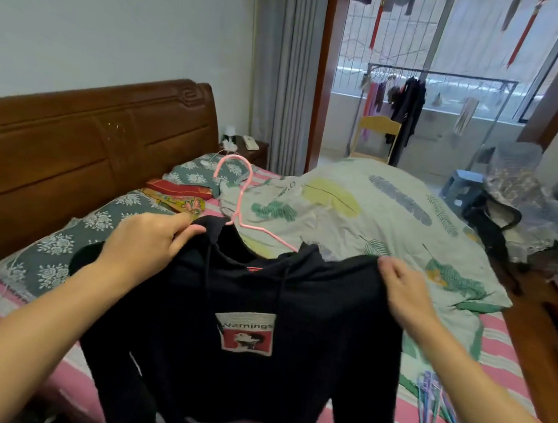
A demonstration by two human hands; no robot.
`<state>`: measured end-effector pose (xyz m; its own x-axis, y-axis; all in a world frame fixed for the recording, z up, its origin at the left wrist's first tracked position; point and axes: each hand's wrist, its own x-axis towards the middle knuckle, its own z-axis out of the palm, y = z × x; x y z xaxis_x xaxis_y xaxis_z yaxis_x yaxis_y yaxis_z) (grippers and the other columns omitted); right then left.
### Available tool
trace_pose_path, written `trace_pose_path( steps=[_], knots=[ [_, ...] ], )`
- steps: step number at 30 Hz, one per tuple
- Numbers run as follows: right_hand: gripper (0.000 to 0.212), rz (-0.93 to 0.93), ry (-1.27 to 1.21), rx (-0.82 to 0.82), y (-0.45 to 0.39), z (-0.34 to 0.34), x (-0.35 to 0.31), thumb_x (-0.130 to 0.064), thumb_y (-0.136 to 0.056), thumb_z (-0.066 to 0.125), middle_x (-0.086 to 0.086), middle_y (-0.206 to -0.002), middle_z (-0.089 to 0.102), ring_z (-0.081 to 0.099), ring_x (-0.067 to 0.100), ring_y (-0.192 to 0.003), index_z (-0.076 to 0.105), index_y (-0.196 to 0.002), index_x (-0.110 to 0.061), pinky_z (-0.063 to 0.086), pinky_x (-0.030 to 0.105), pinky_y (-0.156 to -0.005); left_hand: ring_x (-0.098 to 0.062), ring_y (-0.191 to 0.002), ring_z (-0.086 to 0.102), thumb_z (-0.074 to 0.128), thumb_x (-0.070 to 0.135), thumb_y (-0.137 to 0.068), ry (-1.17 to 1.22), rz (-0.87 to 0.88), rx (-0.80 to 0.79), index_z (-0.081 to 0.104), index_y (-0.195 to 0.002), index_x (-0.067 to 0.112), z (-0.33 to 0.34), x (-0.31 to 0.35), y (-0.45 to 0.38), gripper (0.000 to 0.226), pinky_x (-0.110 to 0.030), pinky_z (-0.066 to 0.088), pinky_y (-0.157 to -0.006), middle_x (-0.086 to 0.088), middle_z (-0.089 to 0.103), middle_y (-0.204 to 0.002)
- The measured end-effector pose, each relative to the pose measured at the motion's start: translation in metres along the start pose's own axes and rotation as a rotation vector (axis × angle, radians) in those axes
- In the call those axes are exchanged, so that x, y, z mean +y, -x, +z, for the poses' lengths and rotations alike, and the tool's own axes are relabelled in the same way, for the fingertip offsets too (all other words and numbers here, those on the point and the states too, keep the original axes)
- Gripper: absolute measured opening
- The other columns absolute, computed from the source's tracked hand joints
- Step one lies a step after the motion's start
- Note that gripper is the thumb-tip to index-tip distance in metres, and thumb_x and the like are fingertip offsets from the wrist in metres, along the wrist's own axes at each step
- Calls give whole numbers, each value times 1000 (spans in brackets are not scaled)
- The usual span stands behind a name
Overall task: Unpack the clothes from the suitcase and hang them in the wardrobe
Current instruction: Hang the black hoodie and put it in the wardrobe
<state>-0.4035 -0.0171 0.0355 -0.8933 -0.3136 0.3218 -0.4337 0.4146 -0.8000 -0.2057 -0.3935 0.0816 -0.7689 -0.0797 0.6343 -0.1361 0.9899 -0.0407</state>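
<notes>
Head view, only view. Both hands hold up a black cotton hoodie with a white-and-red "Warnings" chest patch (250,311) over the bed with the pink striped sheet (503,359). The left hand (150,246) pinches the fabric at the hoodie's left shoulder, fingers curled on the cloth. The right hand (403,290) grips the other shoulder edge, fingers folded over the fabric. A thin pink wire hanger (238,190) sticks out of the neck opening; its hook stands up above the collar and one arm shows across the opening. The rest is inside the garment (so whether both shoulders are properly seated cannot be told).

Progress, as a judgement: this one garment is out of the suitcase and about on its hanger, mid-task. It still has to be carried to the wardrobe and hung. Neither suitcase nor wardrobe is in frame, so how many clothes are left cannot be told. A bundle of spare thin coloured hangers (430,396) lies on the sheet just right of the hoodie, which suggests more items to come.

Also in frame: a leaf-print white quilt (356,212) bunched behind the hoodie, a carved brown wooden headboard (89,136) at left, and a metal drying rack with clothes (438,90) on the balcony beyond.
</notes>
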Motion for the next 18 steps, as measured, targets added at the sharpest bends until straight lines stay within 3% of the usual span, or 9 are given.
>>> trace_pose_path(
  steps=[2,3,6,8,11,14,16,18],
  knots=[
    [46,-172,194,9,-21,-18,-32,-38,-103,43,-9,-63,48,45,10,-62,45,-60,-21,33,21,-60,-33,-52,62,40,54,-100,-39,122,26,49,-69,19,-9,-1,-3,48,-33,39,-43,-5,57,-56],
    [49,-219,322,-4,-33,-24,-44,-45,-100,38,-8,-66,48,45,13,-65,47,-59,-21,30,29,-62,-32,-52,61,41,52,-100,-40,135,53,51,-69,19,-12,0,-7,47,-33,39,-43,-4,57,-56],
    [57,-290,587,-172,-47,-23,-72,-62,-96,29,-3,-88,55,51,17,-85,66,-78,-23,39,35,-74,-33,-66,67,41,55,-99,112,-13,119,67,-82,17,-17,4,-17,49,-40,50,-54,-5,69,-70],
    [53,-377,592,-356,-35,-5,-96,-68,-93,30,0,-90,61,56,22,-84,58,-87,-23,45,38,-74,-32,-77,70,45,55,-98,270,-120,152,74,-93,17,-20,8,-18,47,-44,54,-65,-6,74,-82],
    [34,-562,654,-465,-21,27,-115,-54,-100,42,9,-93,66,60,32,-83,45,-100,-20,35,39,-64,-28,-76,70,48,57,-96,304,-130,135,75,-92,22,-27,12,-13,44,-42,53,-65,0,74,-81],
    [22,-748,570,-426,-14,49,-113,-40,-103,45,10,-95,70,62,35,-83,41,-117,-23,37,39,-63,-27,-74,69,45,59,-96,229,-148,98,71,-91,25,-35,12,2,43,-41,52,-63,3,72,-79],
    [34,-792,438,-437,-10,60,-108,-33,-101,52,7,-103,72,64,31,-88,43,-133,-27,41,33,-66,-27,-77,70,43,58,-96,132,-211,99,72,-94,26,-42,11,20,42,-41,53,-63,3,74,-83],
    [48,-757,238,-633,-5,67,-108,-27,-100,56,-3,-123,67,63,18,-105,39,-144,-36,42,21,-79,-25,-77,69,42,58,-97,48,-288,107,71,-90,25,-54,12,42,45,-39,52,-61,4,73,-81]
  ],
)
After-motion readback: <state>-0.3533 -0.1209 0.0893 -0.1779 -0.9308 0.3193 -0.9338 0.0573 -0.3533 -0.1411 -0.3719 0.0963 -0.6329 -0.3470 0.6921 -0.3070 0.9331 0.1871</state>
